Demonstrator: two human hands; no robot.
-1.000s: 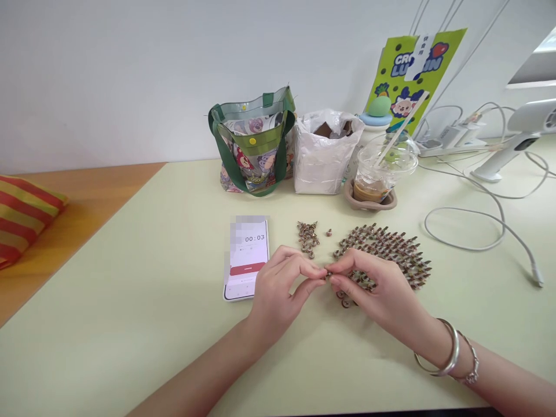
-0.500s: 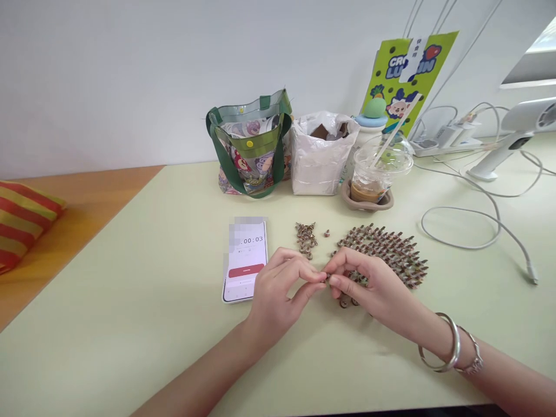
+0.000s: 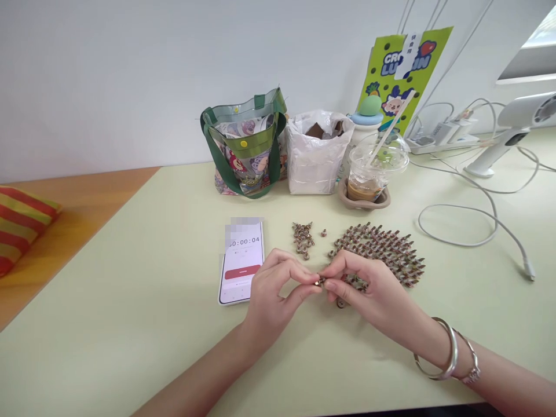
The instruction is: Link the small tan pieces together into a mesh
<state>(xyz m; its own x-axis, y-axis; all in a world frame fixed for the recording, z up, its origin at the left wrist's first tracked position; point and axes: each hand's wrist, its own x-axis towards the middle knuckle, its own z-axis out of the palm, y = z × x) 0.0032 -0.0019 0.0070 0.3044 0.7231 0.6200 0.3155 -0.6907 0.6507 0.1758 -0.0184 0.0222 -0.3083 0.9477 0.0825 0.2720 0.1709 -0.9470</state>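
Note:
My left hand (image 3: 275, 289) and my right hand (image 3: 369, 292) meet fingertip to fingertip just above the table, both pinched on one small brown bead-like piece (image 3: 320, 281). A flat mat of many joined brown pieces (image 3: 382, 249) lies right behind my right hand, partly hidden by it. A small heap of loose pieces (image 3: 303, 237) and a single one (image 3: 324, 233) sit beyond my left hand. A phone (image 3: 241, 260) showing a timer lies face up to the left of my left hand.
At the back stand a green-handled cartoon tote bag (image 3: 245, 147), a white paper bag (image 3: 315, 153) and a plastic cup with straw (image 3: 373, 171). White cables (image 3: 473, 214) loop at the right. A striped cloth (image 3: 19, 223) lies far left on the orange surface.
The timer on the phone went from 00:03 to 00:04. Both hands stayed pinched together on the small piece, with only slight shifts; the view drifted a little.

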